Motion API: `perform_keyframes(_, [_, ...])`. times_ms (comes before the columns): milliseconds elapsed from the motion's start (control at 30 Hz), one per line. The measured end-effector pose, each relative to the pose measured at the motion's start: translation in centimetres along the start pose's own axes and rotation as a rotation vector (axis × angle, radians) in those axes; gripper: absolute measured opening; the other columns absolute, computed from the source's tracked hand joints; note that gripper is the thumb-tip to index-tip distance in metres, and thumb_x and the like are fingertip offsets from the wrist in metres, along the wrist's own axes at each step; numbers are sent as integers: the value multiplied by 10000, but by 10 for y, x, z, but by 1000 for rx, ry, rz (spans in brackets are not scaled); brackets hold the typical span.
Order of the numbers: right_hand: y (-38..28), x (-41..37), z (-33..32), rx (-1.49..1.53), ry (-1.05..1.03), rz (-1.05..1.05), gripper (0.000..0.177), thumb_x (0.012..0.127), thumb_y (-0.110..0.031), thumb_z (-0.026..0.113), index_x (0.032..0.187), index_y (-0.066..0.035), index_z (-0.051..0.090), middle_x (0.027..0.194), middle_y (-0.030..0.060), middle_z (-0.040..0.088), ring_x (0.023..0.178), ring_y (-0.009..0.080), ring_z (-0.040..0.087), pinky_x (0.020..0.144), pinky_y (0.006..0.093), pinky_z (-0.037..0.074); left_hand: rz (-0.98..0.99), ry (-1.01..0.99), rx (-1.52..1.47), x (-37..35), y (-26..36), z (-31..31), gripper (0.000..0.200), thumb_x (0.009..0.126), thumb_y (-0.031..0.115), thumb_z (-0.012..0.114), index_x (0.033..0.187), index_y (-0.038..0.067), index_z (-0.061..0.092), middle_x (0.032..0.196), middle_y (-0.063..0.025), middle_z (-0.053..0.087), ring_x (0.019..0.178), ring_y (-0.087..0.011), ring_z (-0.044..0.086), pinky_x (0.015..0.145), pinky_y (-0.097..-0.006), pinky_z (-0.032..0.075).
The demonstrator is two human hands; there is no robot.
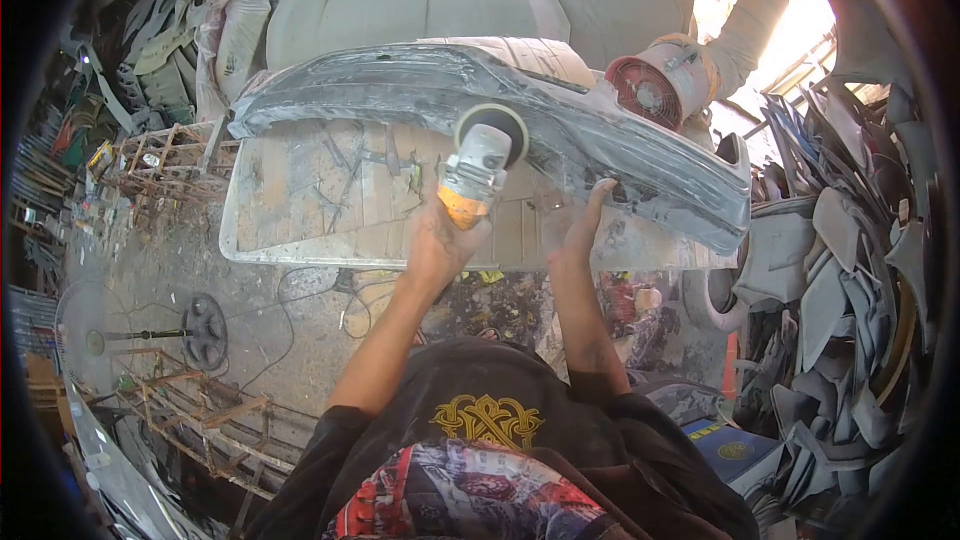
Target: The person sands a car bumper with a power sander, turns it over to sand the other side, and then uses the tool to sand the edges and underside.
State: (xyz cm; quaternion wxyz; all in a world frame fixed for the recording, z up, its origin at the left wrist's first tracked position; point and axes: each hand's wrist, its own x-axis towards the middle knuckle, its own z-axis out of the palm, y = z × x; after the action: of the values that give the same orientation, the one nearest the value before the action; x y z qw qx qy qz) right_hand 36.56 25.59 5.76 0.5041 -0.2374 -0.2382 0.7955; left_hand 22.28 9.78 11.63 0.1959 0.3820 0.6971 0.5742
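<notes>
A long grey dusty moulded panel (400, 75) lies across a pale work table (330, 248). My left hand (440, 240) is wrapped round the orange and grey body of a power sander (473, 175). The sander's round pad rests against or just over the panel's near edge; its contact is hard to make out. To the right, my right hand (578, 225) is at the panel's lower edge, its thumb raised beside the panel. Its other fingers are partly hidden by haze and the panel, so its hold is unclear.
A red-fronted blower (645, 90) with a wide duct stands behind the panel at the right. Stacked grey parts (840, 260) line the right side. Rusty metal frames (170, 160) stand at the left. Cables and a standing fan's round base (205, 332) are on the floor.
</notes>
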Motion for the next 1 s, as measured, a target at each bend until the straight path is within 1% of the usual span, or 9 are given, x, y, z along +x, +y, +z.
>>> perform_keyframes(267, [0, 2, -1, 32, 10, 17, 1105, 918, -783, 654, 1652, -58, 258, 1550, 274, 468, 1403, 372, 503, 1133, 530, 436, 136, -48, 170, -7, -6, 14, 648, 801, 193, 845, 1306, -70, 536, 1068, -292, 738, 985, -484, 728, 836, -519, 587])
perform_keyframes(333, [0, 2, -4, 67, -11, 28, 1109, 908, -788, 663, 1650, -67, 263, 1526, 263, 484, 1392, 361, 505, 1124, 530, 439, 89, -56, 125, -2, -11, 11, 669, 797, 196, 850, 1318, -72, 526, 1070, -296, 731, 989, -491, 722, 847, -521, 583])
perform_keyframes(400, [-5, -6, 9, 54, 7, 20, 953, 960, -741, 636, 1647, -149, 343, 1570, 82, 529, 1375, 308, 549, 1078, 458, 456, 39, -59, 82, -1, -12, 11, 690, 793, 199, 855, 1329, -74, 516, 1073, -300, 725, 993, -499, 716, 858, -524, 579])
perform_keyframes(533, [-4, -5, 8, 97, 65, 48, 952, 957, -739, 641, 1646, -152, 346, 1566, 100, 525, 1392, 310, 534, 1089, 459, 442, 67, -87, 213, -8, -18, 18, 748, 782, 233, 873, 1354, -72, 501, 1086, -315, 719, 1004, -505, 712, 859, -530, 577])
perform_keyframes(600, [-3, -3, 7, 34, -1, 15, 1105, 898, -797, 667, 1618, -39, 310, 1462, 211, 526, 1339, 335, 525, 1125, 499, 443, 48, -88, 278, -9, -22, 22, 757, 779, 245, 877, 1355, -71, 500, 1086, -319, 719, 1003, -507, 713, 856, -531, 577])
perform_keyframes(667, [-2, -1, 1, 36, -14, 32, 1106, 897, -796, 669, 1615, -36, 308, 1456, 213, 527, 1335, 334, 525, 1121, 498, 446, 147, -96, 313, -9, -25, 23, 758, 776, 259, 879, 1345, -70, 502, 1071, -326, 721, 975, -512, 717, 832, -536, 580])
perform_keyframes(833, [-2, -1, 0, 72, 16, 67, 1110, 891, -803, 669, 1601, -22, 328, 1437, 210, 534, 1317, 331, 536, 1117, 493, 449, 95, -54, 257, 0, -23, 20, 710, 780, 253, 874, 1316, -53, 524, 1035, -314, 730, 959, -512, 719, 819, -536, 582])
perform_keyframes(900, [-4, -3, 3, 44, 30, 48, 983, 950, -764, 628, 1656, -153, 321, 1599, 133, 485, 1420, 300, 491, 1073, 461, 444, 134, -2, 171, 1, -28, 20, 694, 782, 253, 873, 1306, -47, 532, 1026, -311, 734, 954, -512, 720, 817, -538, 583])
perform_keyframes(1000, [-1, 4, -8, 78, 0, 88, 996, 939, -769, 639, 1656, -154, 320, 1608, 130, 477, 1434, 304, 475, 1082, 456, 441, 91, 10, 57, -4, -23, 20, 699, 792, 247, 864, 1331, -48, 529, 1019, -303, 741, 954, -505, 724, 820, -533, 583])
